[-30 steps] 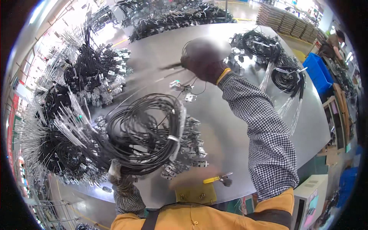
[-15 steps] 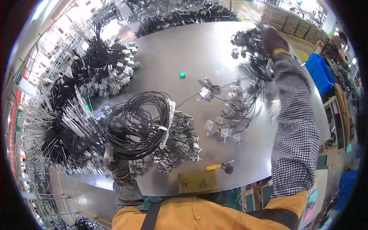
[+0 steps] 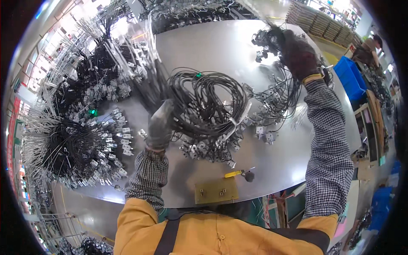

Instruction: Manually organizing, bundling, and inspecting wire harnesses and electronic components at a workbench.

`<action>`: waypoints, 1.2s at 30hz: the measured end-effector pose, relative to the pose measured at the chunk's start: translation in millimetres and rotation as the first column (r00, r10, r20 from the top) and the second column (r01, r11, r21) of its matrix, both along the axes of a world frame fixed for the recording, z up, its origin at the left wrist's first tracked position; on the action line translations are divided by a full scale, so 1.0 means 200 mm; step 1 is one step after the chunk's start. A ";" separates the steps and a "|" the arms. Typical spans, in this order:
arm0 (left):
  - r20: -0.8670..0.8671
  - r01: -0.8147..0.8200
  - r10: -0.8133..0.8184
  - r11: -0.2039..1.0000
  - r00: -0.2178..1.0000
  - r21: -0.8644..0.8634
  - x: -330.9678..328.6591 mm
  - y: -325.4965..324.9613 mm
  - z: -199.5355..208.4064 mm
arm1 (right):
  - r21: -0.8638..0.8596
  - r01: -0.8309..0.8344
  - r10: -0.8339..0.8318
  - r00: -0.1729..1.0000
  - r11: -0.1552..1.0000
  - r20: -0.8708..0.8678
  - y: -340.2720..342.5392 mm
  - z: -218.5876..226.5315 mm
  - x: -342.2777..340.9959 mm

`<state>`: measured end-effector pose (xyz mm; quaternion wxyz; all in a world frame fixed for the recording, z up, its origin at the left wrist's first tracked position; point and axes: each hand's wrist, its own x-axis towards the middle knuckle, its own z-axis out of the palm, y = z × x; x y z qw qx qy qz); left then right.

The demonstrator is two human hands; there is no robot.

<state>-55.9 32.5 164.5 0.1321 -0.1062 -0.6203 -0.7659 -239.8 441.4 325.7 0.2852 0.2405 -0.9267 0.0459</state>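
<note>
In a dark glove with a pale back, my left hand (image 3: pixel 160 129) closes round the neck of a coiled bundle of black cables (image 3: pixel 208 97). White strips bind the coil, pale wire ends fan out above the hand, and small metal-and-white connectors (image 3: pixel 212 148) hang below. My right hand (image 3: pixel 301 55), in a dark glove, reaches to the far right and is closed on a second bunch of black cables (image 3: pixel 278 36), blurred by motion. Loose black cables with connectors (image 3: pixel 265 135) lie between the two hands.
Heaps of cable bundles (image 3: pixel 68 148) cover the left of the metal table (image 3: pixel 187 42). At the near edge lie a yellow-handled screwdriver (image 3: pixel 233 174) and a brass-coloured plate with small fittings (image 3: pixel 216 191). A blue bin (image 3: pixel 350 78) stands beyond the right edge; another person (image 3: pixel 369 51) is behind it.
My left hand has lifted the coiled bundle away from the left heap and moved it right and farther in. My right hand has shifted slightly, still at the far-right cables.
</note>
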 end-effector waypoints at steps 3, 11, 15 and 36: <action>0.051 0.140 -0.155 0.965 0.987 0.223 -0.10 0.04 0.00 | -0.024 0.218 -0.215 0.973 0.976 0.077 -0.02 -0.07 -0.06; -0.464 -0.534 0.287 0.256 0.838 -0.806 0.17 -0.04 0.18 | -0.118 0.114 -0.140 0.958 0.987 -0.250 0.53 -0.12 -0.20; 0.041 -0.486 0.540 0.785 0.841 -0.384 0.29 -0.33 -0.03 | -0.370 0.462 -0.526 0.846 0.806 -0.091 1.13 -0.27 -0.40; -0.270 0.453 -0.367 0.642 0.890 0.618 0.17 -0.06 -0.01 | 0.126 -0.197 0.157 0.949 0.972 0.273 -0.19 -0.86 0.43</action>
